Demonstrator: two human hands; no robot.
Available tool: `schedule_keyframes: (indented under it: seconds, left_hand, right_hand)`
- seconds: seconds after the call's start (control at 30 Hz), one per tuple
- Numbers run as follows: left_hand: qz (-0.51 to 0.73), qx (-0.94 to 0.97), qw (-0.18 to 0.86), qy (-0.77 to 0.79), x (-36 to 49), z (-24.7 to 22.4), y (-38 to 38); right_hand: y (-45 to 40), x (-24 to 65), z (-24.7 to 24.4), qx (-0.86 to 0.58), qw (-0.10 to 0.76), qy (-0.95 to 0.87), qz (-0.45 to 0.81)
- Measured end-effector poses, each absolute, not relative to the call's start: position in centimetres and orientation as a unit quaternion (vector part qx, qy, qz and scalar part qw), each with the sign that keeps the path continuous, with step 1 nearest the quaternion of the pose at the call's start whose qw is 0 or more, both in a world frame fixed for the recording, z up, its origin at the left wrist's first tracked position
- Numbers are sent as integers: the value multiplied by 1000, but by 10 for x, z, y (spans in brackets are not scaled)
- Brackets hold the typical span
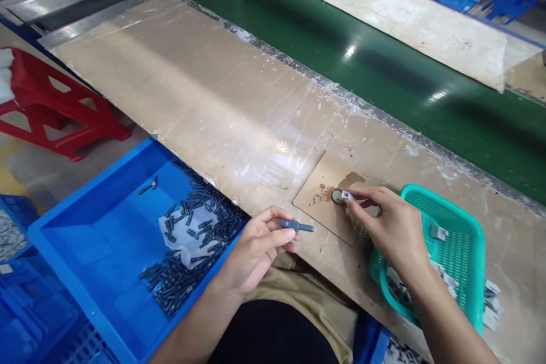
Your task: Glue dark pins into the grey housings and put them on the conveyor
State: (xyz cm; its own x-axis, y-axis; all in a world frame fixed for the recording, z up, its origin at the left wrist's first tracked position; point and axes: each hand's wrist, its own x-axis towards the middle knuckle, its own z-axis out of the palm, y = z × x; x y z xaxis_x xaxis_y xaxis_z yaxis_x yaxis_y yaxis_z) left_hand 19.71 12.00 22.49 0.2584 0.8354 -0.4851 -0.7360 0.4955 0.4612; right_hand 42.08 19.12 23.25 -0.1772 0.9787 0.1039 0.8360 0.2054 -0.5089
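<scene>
Tan table (179,74): lay scuffed before a green belt (281,34).
Red stool (51,96): stood at left.
Dark peg (303,227): narrowed rightward; the left hand (258,247) pinched it by the near edge.
Pale clip (347,195): looked small, blocky; the right hand (394,224) pinched it at a round dish (337,197).

Legible text: none. Letters, numbers, brands, signs unreadable on dark part (302,226), small pale piece (347,195), blue bin (115,227) and teal basket (478,239). Pale patch (5,268) on blue crate (38,304), left edge: too small to tell whether a label.
</scene>
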Motion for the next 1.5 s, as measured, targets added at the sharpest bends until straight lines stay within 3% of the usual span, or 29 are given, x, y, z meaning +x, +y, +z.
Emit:
schedule_keyframes:
  seconds: [0.47, 0.7, 1.27, 1.5]
  left_hand:
    - [441, -39, 859, 256, 210, 218, 121]
    - [487, 47, 808, 329, 225, 218, 130]
    - [515, 49, 761, 391, 236, 207, 132]
    - [531, 25, 757, 381, 242, 208, 136]
  right_hand:
    - [192, 420, 232, -586, 192, -767, 175]
    - [193, 423, 239, -607, 238, -725, 220]
    - [194, 420, 227, -541, 184, -810, 129]
    - [191, 419, 243, -611, 235, -731, 196]
